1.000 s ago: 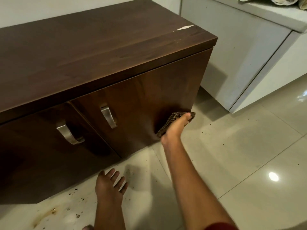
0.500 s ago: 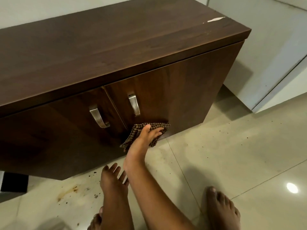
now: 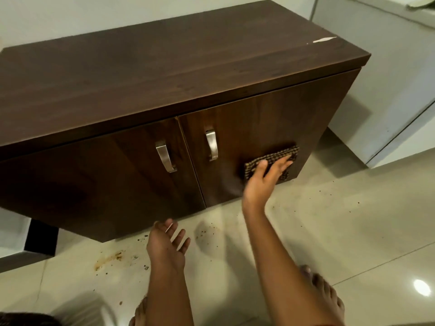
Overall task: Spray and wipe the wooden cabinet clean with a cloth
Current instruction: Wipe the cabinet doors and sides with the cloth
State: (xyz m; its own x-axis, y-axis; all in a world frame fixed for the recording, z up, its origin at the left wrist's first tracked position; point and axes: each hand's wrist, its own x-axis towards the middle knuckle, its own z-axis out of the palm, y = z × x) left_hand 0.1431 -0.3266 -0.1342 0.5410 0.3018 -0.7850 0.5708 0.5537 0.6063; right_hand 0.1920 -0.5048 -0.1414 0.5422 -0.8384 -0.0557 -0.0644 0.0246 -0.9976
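Wiping is under way on the dark brown wooden cabinet: the right hand lies flat, fingers straight, pressing a brown-and-black checked woven cloth against the cabinet's right door, just right of that door's curved metal handle. The left hand hangs loose and empty below the cabinet's lower edge. Soft and limp, the cloth would likely bunch or slip; spread-palm pressure over its middle should hold it best.

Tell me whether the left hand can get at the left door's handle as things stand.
Probably yes. The left hand hangs open and holds nothing below the left door's handle, with nothing between them; the right hand presses the cloth on the other door.
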